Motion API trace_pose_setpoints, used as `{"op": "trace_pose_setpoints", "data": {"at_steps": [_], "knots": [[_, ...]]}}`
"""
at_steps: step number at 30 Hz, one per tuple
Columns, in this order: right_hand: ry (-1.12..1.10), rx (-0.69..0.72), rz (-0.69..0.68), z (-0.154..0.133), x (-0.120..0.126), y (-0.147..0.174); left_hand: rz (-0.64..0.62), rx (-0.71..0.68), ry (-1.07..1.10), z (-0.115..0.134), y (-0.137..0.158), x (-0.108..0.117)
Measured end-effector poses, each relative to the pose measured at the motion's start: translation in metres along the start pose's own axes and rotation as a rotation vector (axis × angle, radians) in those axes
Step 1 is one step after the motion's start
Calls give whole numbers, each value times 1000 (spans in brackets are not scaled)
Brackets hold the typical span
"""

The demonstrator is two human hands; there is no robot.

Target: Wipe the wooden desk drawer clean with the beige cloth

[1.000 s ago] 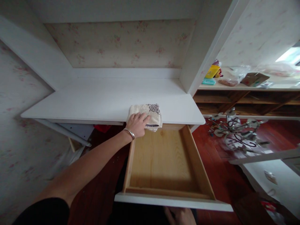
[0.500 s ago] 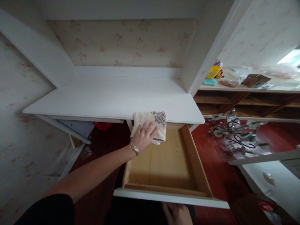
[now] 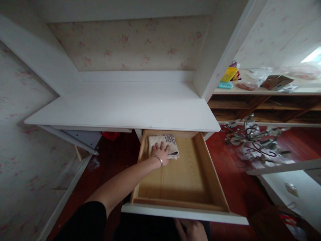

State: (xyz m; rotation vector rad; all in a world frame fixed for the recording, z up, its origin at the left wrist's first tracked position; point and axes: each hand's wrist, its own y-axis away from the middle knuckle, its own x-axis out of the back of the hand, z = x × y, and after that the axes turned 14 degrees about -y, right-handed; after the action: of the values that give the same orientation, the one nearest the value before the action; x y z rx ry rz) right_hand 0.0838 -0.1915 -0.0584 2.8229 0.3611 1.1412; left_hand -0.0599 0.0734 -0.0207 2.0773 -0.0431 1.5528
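One folded cloth (image 3: 173, 147) lies in the drawer (image 3: 183, 180) at 11 o'clock; I rest the left hand (image 3: 161, 155) on it, fingers spread, perhaps for even pressure. Whether the right hand (image 3: 193, 229) at 6 o'clock holds something, I cannot tell.

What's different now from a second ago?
The left hand and the folded cloth moved off the front edge of the desk, nearer and a bit right, into the open drawer. The hand is still on the cloth. The drawer stayed open, and the right hand stayed below its front.
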Motion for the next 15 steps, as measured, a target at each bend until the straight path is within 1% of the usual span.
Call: {"op": "trace_pose_setpoints", "data": {"at_steps": [2, 5, 9, 12, 15], "knots": [[-9, -1, 6, -1, 1, 0, 42, -7, -9, 15, -7, 4], [-23, 0, 10, -4, 4, -1, 94, -68, 1, 44, -18, 9], [-22, -15, -2, -9, 9, -2, 100, -180, 73, 78, -31, 24], [-40, -34, -6, -14, 12, -2, 81, -261, 109, 93, -32, 35], [-59, -40, 2, -16, 13, -1, 93, -330, 82, 97, -23, 39]]}}
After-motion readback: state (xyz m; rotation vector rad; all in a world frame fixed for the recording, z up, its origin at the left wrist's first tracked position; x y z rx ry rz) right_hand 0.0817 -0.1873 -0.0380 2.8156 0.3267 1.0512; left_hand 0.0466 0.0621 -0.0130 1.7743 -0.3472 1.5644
